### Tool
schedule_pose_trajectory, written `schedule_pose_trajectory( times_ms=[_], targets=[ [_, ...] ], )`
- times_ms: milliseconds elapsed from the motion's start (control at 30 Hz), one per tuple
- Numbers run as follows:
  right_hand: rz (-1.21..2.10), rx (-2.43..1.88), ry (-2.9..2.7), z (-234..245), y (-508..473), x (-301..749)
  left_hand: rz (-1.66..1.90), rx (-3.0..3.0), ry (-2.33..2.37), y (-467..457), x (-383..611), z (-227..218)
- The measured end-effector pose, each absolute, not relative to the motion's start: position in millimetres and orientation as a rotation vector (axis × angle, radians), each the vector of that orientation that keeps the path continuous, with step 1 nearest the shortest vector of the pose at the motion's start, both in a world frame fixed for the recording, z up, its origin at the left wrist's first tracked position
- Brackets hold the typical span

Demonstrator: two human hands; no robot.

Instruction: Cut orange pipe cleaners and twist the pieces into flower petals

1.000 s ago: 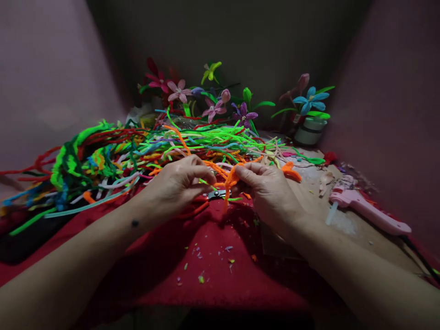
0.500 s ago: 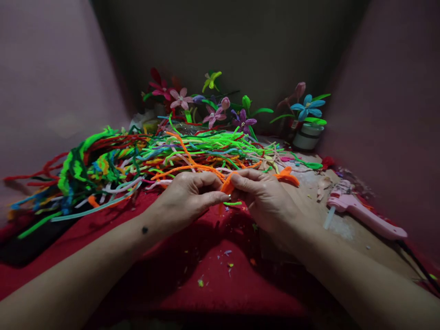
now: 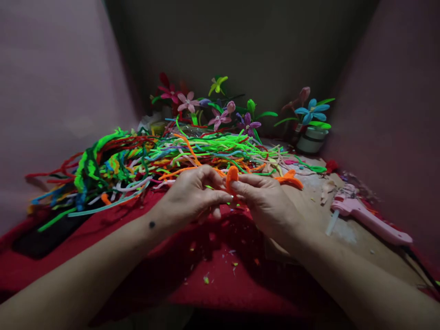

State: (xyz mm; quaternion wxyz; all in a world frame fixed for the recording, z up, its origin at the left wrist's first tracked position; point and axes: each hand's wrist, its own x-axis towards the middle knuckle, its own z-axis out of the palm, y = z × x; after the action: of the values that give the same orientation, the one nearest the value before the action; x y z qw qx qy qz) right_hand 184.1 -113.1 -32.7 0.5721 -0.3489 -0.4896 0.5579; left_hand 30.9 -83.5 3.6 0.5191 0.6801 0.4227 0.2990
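Observation:
A folded loop of orange pipe cleaner [image 3: 232, 176], shaped like a petal, stands upright between my two hands. My right hand [image 3: 266, 198] pinches it between thumb and index finger. My left hand [image 3: 197, 192] meets its lower part with thumb and index tips, the other fingers curled beneath. The fingers hide the base of the loop. Just beyond my right knuckles lies another orange pipe cleaner piece [image 3: 291, 179] with petal-like ends. Behind both hands spreads a large heap of loose pipe cleaners [image 3: 220, 146] in green, orange, red and other colours.
Pipe cleaner flowers [image 3: 220, 118] stand along the back. A blue flower [image 3: 312, 111] rises by a white jar [image 3: 312, 140]. On the right a pink glue gun [image 3: 371, 217] rests on a cardboard sheet [image 3: 378, 256]. Small scraps dot the red cloth [image 3: 213, 293]; a black flat object [image 3: 48, 236] lies left.
The orange loop has turned more upright and shows more above my fingers. My left hand's lower fingers have come into sight. The whole view has shifted slightly.

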Motion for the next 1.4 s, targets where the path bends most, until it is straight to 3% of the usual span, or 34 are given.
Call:
schedule_pose_trajectory(
  times_ms=[200, 500, 767, 933, 1067, 1200, 1400],
  targets=[
    [1.202, -1.058, -1.279, -27, -118, 183, 0.797, 1.634, 0.849, -77, 26, 3],
    [1.159, -1.198, -1.401, -26, -126, 179, 0.729, 1.760, 1.023, -83, 31, 4],
    [1.532, -1.035, -1.148, -28, -121, 176, 1.098, 2.584, 1.057, -86, 31, -1],
    [1.530, -1.055, -1.103, -29, -121, 176, 0.792, 2.103, 1.092, -83, 31, 5],
    [1.502, -1.085, -1.100, -29, -121, 175, 0.932, 2.030, 1.143, -83, 33, 6],
    [1.600, -1.036, -1.112, -29, -120, 176, 0.740, 1.832, 1.108, -80, 33, 8],
    [1.605, -0.904, -0.999, -29, -116, 178, 0.754, 1.738, 1.040, -73, 28, 7]
  ],
)
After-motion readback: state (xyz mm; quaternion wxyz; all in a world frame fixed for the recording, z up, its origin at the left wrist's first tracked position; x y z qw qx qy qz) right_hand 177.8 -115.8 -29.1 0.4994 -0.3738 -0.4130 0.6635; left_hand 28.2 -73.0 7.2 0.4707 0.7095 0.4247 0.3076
